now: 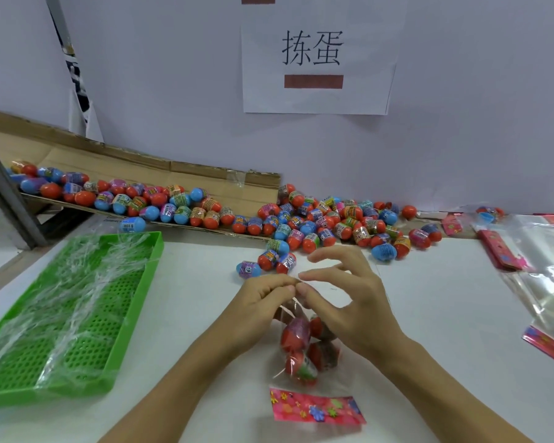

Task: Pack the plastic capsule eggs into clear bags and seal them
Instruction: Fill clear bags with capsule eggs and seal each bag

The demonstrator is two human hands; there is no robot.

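A clear bag (311, 372) with a pink flowered header lies on the white table in front of me, holding several red capsule eggs (296, 334). My left hand (263, 298) pinches the bag's far end with curled fingers. My right hand (343, 295) meets it there, thumb and forefinger pinching the same edge, the other fingers spread above. A big heap of red and blue capsule eggs (327, 222) lies along the wall behind my hands, and three loose eggs (266, 263) sit just beyond my fingers.
A green perforated tray (87, 372) holding strips of clear film stands at the left. A cardboard flap (141, 174) with more eggs leans against the wall. A stack of clear bags (544, 270) with pink headers lies at the right. A paper sign (314, 55) hangs on the wall.
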